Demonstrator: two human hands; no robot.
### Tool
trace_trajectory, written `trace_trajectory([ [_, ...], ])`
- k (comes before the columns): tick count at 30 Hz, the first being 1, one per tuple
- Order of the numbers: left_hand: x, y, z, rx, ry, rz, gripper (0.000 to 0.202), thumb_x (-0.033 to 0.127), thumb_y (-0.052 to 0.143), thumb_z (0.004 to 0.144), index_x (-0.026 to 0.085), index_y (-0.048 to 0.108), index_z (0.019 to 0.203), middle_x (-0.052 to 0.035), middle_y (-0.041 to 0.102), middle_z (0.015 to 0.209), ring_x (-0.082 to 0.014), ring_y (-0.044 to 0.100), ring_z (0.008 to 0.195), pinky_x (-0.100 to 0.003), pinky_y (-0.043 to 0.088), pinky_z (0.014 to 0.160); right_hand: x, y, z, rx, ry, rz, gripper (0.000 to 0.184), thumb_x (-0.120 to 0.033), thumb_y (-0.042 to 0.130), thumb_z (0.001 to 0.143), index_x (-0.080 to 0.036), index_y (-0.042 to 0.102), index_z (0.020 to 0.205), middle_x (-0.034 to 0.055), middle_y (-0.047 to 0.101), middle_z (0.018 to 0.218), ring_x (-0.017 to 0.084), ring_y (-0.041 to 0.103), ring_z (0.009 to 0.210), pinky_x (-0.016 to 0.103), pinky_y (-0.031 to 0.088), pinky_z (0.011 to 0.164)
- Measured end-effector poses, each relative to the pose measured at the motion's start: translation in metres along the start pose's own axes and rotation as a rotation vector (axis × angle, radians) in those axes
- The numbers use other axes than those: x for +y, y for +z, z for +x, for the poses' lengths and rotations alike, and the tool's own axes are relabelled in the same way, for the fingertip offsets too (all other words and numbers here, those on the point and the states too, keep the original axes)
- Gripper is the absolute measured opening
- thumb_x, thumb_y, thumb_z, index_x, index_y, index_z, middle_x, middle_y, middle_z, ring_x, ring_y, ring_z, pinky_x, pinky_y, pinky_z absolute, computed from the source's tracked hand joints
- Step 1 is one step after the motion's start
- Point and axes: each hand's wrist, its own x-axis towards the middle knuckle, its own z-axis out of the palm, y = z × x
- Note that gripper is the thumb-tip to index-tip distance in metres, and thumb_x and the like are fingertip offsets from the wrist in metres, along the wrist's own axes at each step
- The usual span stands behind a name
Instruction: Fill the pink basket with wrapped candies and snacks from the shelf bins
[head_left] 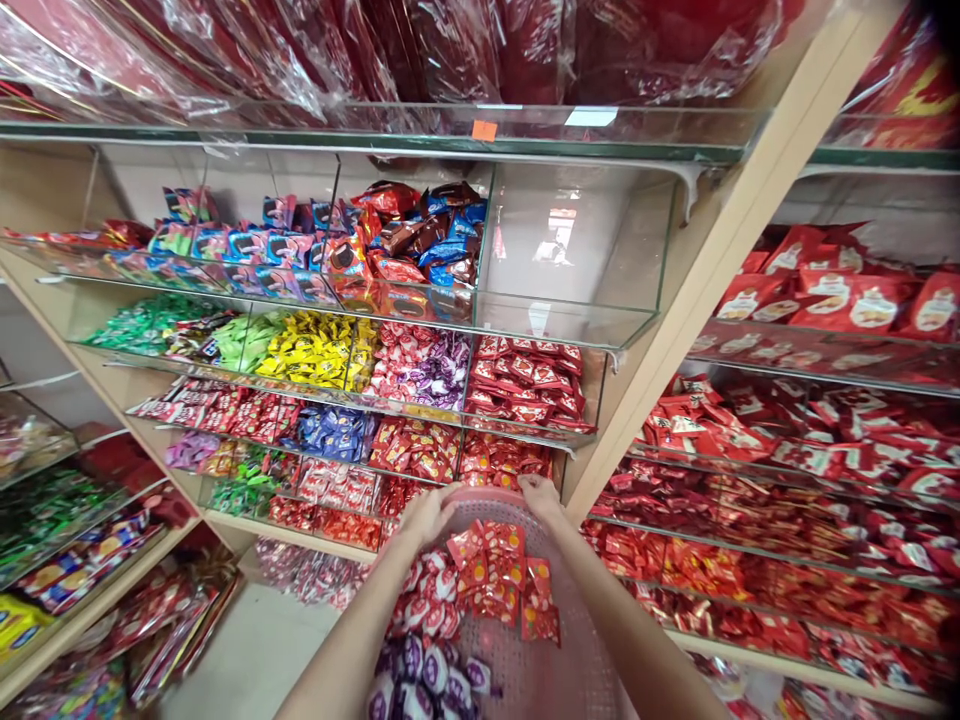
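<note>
Far rim of pink basket (525, 668) is gripped by left hand (427, 513) and right hand (540, 497); judged light, flexible, best held there.

Left hand (429, 512), right hand (540, 495), gripping pink basket (529, 668)

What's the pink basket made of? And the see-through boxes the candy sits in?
The pink basket looks like matte plastic: even colour, tiny moulded holes all over. The see-through bins look like glass or clear acrylic, I cannot tell which: shiny reflections, greenish edges. The candy wrappers inside the basket look like glossy plastic film.
</note>
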Motion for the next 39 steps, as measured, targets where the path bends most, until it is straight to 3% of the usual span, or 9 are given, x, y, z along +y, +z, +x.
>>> trace_trajectory([
  [4, -0.004, 0.005, 0.004, 0.064, 0.081, 0.015, 0.044, 0.046, 0.036, 0.083, 0.043, 0.037, 0.127, 0.0015, 0.062, 0.110, -0.0206, 0.056, 0.100, -0.028, 0.041, 0.079, 0.004, -0.013, -0.012, 0.034, -0.091, 0.130, 0.035, -0.043, 0.046, 0.075, -0.020, 0.068, 0.089, 0.0058, 0.067, 0.091, 0.020, 0.058, 0.088, 0.028, 0.043, 0.076],
  [7, -0.005, 0.007, 0.005, 0.059, 0.085, 0.025, 0.044, 0.046, 0.036, 0.083, 0.042, 0.038, 0.127, 0.0011, 0.062, 0.110, -0.0204, 0.057, 0.099, -0.028, 0.041, 0.078, 0.008, -0.025, -0.027, 0.068, -0.212, 0.403, 0.039, -0.049, 0.051, 0.070, -0.017, 0.068, 0.084, 0.0087, 0.065, 0.094, 0.021, 0.056, 0.092, 0.030, 0.042, 0.080],
  [11, -0.005, 0.006, 0.005, 0.041, 0.078, 0.021, 0.046, 0.046, 0.037, 0.083, 0.040, 0.036, 0.129, 0.0011, 0.062, 0.110, -0.0193, 0.056, 0.100, -0.026, 0.041, 0.079, 0.020, -0.040, -0.059, -0.081, -0.134, 0.662, 0.045, -0.053, 0.057, 0.066, -0.017, 0.067, 0.089, 0.0082, 0.064, 0.098, 0.022, 0.056, 0.092, 0.030, 0.044, 0.075],
  [17, -0.003, 0.004, 0.003, 0.028, 0.082, 0.002, 0.046, 0.045, 0.036, 0.084, 0.037, 0.036, 0.130, 0.0006, 0.060, 0.113, -0.0187, 0.055, 0.101, -0.025, 0.040, 0.080, 0.070, -0.034, -0.102, -0.288, 0.020, 0.640, 0.041, -0.054, 0.054, 0.068, -0.020, 0.066, 0.088, 0.0027, 0.065, 0.076, 0.017, 0.058, 0.067, 0.026, 0.044, 0.058],
  [22, -0.001, 0.002, 0.002, 0.027, 0.070, 0.006, 0.047, 0.045, 0.036, 0.084, 0.038, 0.035, 0.130, 0.0014, 0.061, 0.111, -0.0186, 0.055, 0.101, -0.025, 0.039, 0.080, 0.101, -0.021, -0.113, -0.352, -0.006, 0.552, 0.032, -0.052, 0.057, 0.065, -0.021, 0.065, 0.072, 0.0020, 0.062, 0.071, 0.018, 0.057, 0.070, 0.029, 0.046, 0.064],
  [27, 0.001, 0.000, 0.000, 0.028, 0.068, 0.010, 0.048, 0.048, 0.035, 0.083, 0.038, 0.035, 0.130, 0.0009, 0.061, 0.111, -0.0189, 0.055, 0.101, -0.025, 0.039, 0.080, 0.093, -0.023, -0.114, -0.431, 0.133, 0.481, 0.032, -0.052, 0.055, 0.065, -0.023, 0.065, 0.074, 0.0010, 0.064, 0.074, 0.018, 0.059, 0.070, 0.027, 0.044, 0.057],
  [34, -0.001, 0.003, 0.002, 0.044, 0.083, 0.038, 0.047, 0.047, 0.034, 0.084, 0.039, 0.035, 0.130, 0.0013, 0.062, 0.110, -0.0191, 0.056, 0.099, -0.026, 0.040, 0.078, 0.079, -0.024, -0.112, -0.440, 0.264, 0.513, 0.032, -0.049, 0.059, 0.063, -0.020, 0.061, 0.076, 0.0016, 0.064, 0.075, 0.015, 0.059, 0.064, 0.024, 0.042, 0.054],
  [39, -0.001, 0.002, 0.001, 0.049, 0.091, 0.036, 0.046, 0.046, 0.035, 0.083, 0.040, 0.035, 0.129, 0.0014, 0.063, 0.108, -0.0196, 0.057, 0.097, -0.026, 0.041, 0.076, 0.075, -0.018, -0.107, -0.441, 0.268, 0.603, 0.030, -0.047, 0.063, 0.060, -0.019, 0.058, 0.070, 0.0007, 0.061, 0.071, 0.013, 0.058, 0.062, 0.025, 0.045, 0.060],
])
